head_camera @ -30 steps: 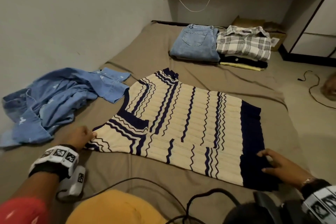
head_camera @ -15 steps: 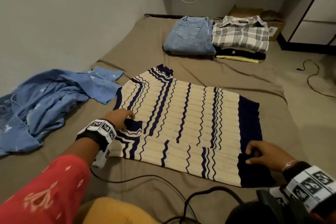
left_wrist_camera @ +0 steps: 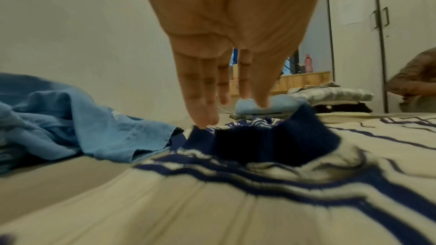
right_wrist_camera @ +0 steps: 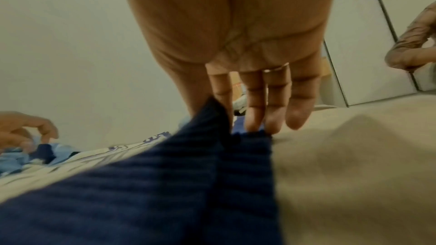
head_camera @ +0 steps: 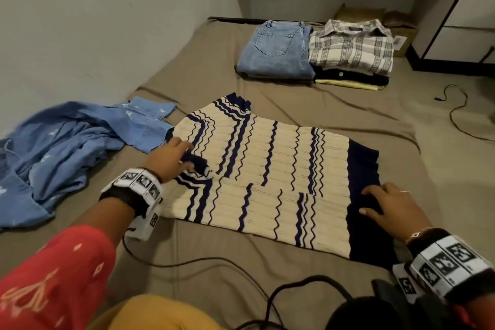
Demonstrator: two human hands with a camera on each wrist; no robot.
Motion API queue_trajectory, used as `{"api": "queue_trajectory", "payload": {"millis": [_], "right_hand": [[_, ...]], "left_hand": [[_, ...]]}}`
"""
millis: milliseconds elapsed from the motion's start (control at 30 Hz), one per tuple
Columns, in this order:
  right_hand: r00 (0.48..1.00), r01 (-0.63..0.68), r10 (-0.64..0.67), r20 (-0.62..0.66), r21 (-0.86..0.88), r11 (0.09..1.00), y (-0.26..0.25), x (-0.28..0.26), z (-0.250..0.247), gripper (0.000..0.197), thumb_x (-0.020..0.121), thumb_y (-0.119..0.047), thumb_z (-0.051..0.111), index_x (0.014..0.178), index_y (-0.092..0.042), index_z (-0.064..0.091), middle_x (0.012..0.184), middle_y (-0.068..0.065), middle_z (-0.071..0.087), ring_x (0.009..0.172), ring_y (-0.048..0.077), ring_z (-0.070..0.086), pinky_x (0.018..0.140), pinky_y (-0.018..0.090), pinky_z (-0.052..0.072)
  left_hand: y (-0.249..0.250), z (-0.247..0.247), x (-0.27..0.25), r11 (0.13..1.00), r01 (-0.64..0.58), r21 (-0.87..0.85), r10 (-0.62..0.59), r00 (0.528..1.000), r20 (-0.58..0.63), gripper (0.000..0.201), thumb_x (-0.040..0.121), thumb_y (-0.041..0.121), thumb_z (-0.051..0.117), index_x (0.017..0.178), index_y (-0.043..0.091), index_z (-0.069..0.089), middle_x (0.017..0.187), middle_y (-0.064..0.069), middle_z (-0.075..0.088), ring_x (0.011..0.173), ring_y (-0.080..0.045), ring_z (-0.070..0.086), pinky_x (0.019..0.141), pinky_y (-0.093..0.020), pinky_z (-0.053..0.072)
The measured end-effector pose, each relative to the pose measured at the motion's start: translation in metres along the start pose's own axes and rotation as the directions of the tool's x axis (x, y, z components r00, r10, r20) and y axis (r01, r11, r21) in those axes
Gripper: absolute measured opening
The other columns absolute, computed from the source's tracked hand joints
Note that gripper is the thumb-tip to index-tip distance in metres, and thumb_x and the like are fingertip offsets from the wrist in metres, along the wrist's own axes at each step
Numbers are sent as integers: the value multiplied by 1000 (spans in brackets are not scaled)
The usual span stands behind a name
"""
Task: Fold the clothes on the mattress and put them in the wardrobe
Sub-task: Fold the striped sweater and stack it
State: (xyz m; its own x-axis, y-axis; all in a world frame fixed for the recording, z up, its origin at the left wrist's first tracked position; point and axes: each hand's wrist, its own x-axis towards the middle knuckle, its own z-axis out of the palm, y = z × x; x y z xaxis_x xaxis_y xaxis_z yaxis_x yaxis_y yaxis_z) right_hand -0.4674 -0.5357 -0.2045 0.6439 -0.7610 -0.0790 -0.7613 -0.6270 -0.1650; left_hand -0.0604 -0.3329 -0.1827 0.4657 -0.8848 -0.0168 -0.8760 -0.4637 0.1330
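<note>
The left hand (head_camera: pixel 171 159) pinches the navy sleeve cuff (head_camera: pixel 197 163) and the right hand (head_camera: pixel 391 209) pinches the navy hem (head_camera: pixel 364 169) of the striped knit top (head_camera: pixel 267 169), spread mid-mattress (head_camera: pixel 348 104), folded jeans (head_camera: pixel 276 51) and plaid shirt (head_camera: pixel 351 47) by the far edge.

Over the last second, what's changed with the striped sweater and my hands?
The near edge of the striped sweater has been folded over toward the middle: the left hand carried the navy cuff inward, and the right hand, pinching the navy hem, moved up the same way. The blue denim shirt, folded jeans and plaid shirt lie unmoved.
</note>
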Motion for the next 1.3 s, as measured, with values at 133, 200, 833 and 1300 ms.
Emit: {"api": "queue_trajectory", "payload": {"millis": [133, 200, 833, 1300], "right_hand": [[930, 360, -367, -22, -151, 921, -24, -33, 0, 52, 46, -36, 88, 90, -14, 71, 82, 3, 63, 67, 18, 62, 55, 29, 53], [893, 451, -435, 117, -221, 865, -33, -49, 9, 56, 42, -51, 80, 90, -22, 70, 83, -3, 63, 64, 15, 62, 50, 23, 54], [807, 576, -398, 436, -430, 696, -40, -42, 4, 59, 54, -30, 84, 105, -22, 57, 88, 2, 66, 64, 18, 62, 44, 27, 52], [727, 623, -350, 591, -352, 698, -44, -58, -7, 53, 99, -21, 35, 144, -28, 10, 134, 13, 35, 113, 29, 45, 90, 38, 43]], "left_hand": [[-17, 11, -39, 979, -163, 118, 130, 959, 254, 75, 76, 65, 55, 134, 18, 47, 134, -6, 46, 123, -23, 43, 99, -31, 36], [-33, 16, -57, 960, -224, 166, 161, 931, 327, 109, 58, 93, 29, 134, 18, 48, 138, -8, 46, 127, -26, 42, 103, -37, 37], [-48, 5, -91, 876, -200, 439, 20, 924, 382, 61, 100, 7, 26, 149, 24, -5, 158, -6, -1, 145, -17, 11, 113, -24, 16], [-44, -2, -100, 775, -315, 548, 49, 894, 444, 67, 97, 0, 24, 148, 27, -9, 158, -2, -5, 146, -16, 1, 114, -30, 14]]}}
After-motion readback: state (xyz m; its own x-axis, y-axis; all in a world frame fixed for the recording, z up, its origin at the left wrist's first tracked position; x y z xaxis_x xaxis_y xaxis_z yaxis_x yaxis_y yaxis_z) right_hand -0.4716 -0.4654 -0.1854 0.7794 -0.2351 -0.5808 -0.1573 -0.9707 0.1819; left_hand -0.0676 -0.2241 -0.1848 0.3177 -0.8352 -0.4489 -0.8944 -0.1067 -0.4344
